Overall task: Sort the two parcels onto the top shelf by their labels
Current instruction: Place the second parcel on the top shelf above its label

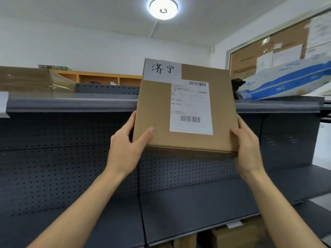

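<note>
A flat brown cardboard parcel (pixel 155 111) is held up in front of the top shelf (pixel 71 102), its upper half above the shelf's front edge. It carries a white handwritten label at its top left corner and a printed shipping label with barcodes at the right. My left hand (pixel 125 149) grips its lower left corner, thumb on the front face. My right hand (pixel 248 147) grips its lower right edge. A blue-and-white soft parcel (pixel 290 81) lies on the top shelf at the right.
A large tape-wrapped cardboard box (pixel 32 79) sits on the top shelf at the left. Dark pegboard backing (pixel 53 158) runs behind the middle shelf (pixel 197 208). Cardboard boxes (pixel 232 235) stand below it. A wooden cabinet (pixel 100 77) is behind the shelving.
</note>
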Tool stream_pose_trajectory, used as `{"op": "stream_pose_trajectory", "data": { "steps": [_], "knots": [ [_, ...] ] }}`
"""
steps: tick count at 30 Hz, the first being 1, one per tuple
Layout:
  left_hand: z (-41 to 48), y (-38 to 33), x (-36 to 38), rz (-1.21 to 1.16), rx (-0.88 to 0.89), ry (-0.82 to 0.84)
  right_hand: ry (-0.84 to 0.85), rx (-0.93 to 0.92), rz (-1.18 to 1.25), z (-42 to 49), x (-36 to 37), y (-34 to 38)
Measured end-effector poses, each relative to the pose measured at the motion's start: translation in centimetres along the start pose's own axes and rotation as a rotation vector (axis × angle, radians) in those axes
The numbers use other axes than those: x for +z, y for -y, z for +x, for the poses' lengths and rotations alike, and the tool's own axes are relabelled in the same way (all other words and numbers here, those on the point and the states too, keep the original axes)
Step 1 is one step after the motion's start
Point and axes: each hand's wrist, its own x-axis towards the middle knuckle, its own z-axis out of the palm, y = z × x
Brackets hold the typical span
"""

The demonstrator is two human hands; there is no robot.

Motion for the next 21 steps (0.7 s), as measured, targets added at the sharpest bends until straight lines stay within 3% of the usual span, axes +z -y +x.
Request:
{"op": "stream_pose_trajectory", "data": {
  "steps": [5,17,21],
  "knots": [
    [6.7,-3.3,-0.9,0.139,-0.055,0.007,0.005,0.035,-0.057,6.2,1.5,3.1],
    [18.8,-3.8,0.2,0.120,-0.251,-0.034,0.013,0.097,-0.330,19.3,6.7,4.8],
    [20.6,-2.7,-0.2,0.086,-0.332,0.084,0.085,0.185,-0.273,21.6,7.5,4.1]
  ]
}}
